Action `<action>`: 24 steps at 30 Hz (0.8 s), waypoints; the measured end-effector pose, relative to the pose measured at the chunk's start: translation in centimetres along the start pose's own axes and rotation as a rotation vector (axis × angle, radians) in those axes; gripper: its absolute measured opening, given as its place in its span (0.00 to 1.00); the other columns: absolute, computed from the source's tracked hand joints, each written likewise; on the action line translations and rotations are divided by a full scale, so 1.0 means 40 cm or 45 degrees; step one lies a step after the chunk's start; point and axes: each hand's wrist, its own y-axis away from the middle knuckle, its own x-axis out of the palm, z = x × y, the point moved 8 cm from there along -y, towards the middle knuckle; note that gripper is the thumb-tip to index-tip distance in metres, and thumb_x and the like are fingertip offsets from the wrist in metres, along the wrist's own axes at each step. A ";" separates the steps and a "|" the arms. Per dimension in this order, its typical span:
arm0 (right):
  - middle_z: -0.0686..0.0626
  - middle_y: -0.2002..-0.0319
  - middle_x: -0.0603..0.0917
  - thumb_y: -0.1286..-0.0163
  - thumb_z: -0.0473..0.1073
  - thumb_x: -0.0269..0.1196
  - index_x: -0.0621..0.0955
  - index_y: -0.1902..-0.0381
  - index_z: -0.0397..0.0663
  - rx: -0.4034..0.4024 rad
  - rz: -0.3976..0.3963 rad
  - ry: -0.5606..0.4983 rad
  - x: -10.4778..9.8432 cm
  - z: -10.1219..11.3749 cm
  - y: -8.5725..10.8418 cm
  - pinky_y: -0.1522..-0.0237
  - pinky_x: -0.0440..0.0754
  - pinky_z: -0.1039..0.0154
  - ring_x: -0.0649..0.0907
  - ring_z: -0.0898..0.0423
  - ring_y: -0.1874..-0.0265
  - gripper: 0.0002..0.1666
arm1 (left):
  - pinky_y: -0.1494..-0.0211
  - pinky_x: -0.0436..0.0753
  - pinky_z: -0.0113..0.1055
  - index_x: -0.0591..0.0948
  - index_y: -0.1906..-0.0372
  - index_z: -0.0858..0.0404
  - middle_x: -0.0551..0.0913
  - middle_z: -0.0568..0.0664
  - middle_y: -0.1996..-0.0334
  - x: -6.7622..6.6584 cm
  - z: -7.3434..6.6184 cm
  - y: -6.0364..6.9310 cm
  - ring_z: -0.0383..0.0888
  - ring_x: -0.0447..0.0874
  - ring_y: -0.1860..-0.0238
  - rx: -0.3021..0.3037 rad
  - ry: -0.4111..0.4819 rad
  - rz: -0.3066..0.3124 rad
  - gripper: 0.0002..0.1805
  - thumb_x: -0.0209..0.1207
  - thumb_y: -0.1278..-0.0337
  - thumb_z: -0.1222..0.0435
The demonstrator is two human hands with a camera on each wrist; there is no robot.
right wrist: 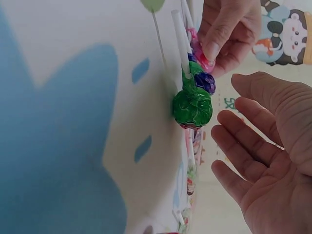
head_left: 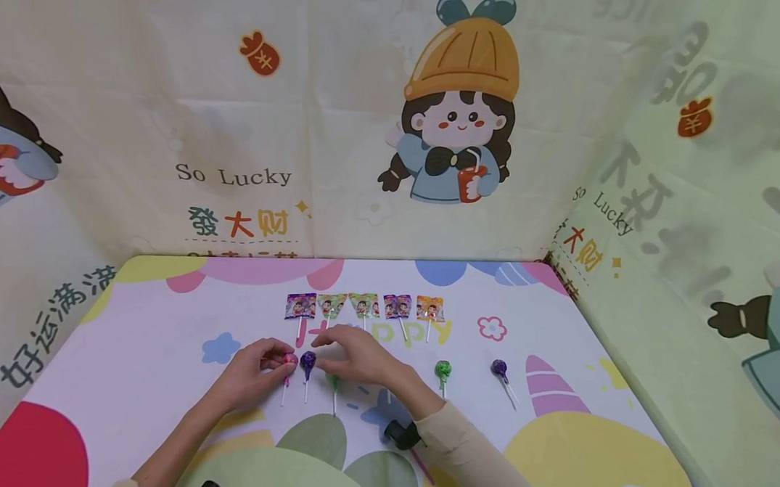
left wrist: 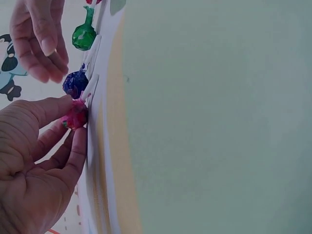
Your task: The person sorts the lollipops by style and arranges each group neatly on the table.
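Observation:
My left hand (head_left: 255,373) pinches the pink lollipop (head_left: 290,359) by its round head, between thumb and fingers; the left wrist view shows the same grip on the pink head (left wrist: 75,116). Just right of it lies a purple lollipop (head_left: 308,361), close to the pink one. My right hand (head_left: 359,357) hovers over the row with fingers apart and nothing held. Under it a green lollipop (head_left: 333,382) is partly covered; in the right wrist view its green head (right wrist: 193,106) lies beside the open fingers.
Farther right lie another green lollipop (head_left: 443,370) and a dark purple one (head_left: 499,369). Several flat-wrapped lollipops, one in an orange wrapper (head_left: 430,308), form a row behind the hands. A printed curtain (head_left: 346,129) stands behind the table.

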 end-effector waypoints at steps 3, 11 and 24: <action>0.53 0.43 0.85 0.27 0.48 0.66 0.82 0.41 0.50 -0.007 -0.007 -0.018 -0.003 0.000 0.014 0.35 0.75 0.63 0.80 0.58 0.39 0.19 | 0.54 0.83 0.30 0.82 0.49 0.66 0.84 0.49 0.57 0.000 0.000 0.001 0.42 0.81 0.59 -0.002 0.007 -0.007 0.14 0.67 0.36 0.64; 0.52 0.44 0.85 0.28 0.46 0.67 0.82 0.41 0.49 -0.004 -0.009 -0.071 -0.001 -0.008 0.052 0.37 0.76 0.64 0.81 0.59 0.41 0.20 | 0.53 0.83 0.31 0.82 0.50 0.65 0.84 0.49 0.58 0.003 -0.002 0.000 0.42 0.81 0.59 -0.001 0.026 -0.009 0.13 0.67 0.35 0.63; 0.53 0.45 0.85 0.28 0.45 0.68 0.82 0.41 0.49 -0.007 0.037 -0.098 0.024 -0.023 0.078 0.36 0.76 0.64 0.81 0.61 0.44 0.19 | 0.53 0.84 0.33 0.82 0.50 0.66 0.84 0.49 0.58 0.006 0.000 -0.002 0.43 0.81 0.59 -0.002 0.011 -0.015 0.13 0.67 0.35 0.64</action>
